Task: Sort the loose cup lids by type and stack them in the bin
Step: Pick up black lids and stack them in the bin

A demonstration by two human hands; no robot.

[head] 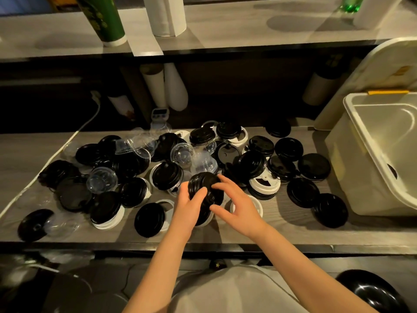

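Several loose black lids (pixel 288 149), white lids (pixel 264 185) and clear dome lids (pixel 102 179) lie scattered over the wooden counter (pixel 282 231). My left hand (pixel 188 207) grips a short stack of black lids (pixel 204 185) held tilted above the counter's middle. My right hand (pixel 237 205) meets the stack from the right, with its fingertips on the top lid's rim and its thumb spread below. The cream bin (pixel 361 168) stands at the right end of the counter, and its inside looks bare.
The bin's lid (pixel 370 71) leans behind it. Paper cup sleeves (pixel 155 86) and a small timer (pixel 159 114) stand at the back under a shelf. A white cable (pixel 88 123) runs along the left. A green cup stack (pixel 101 19) stands on the upper shelf.
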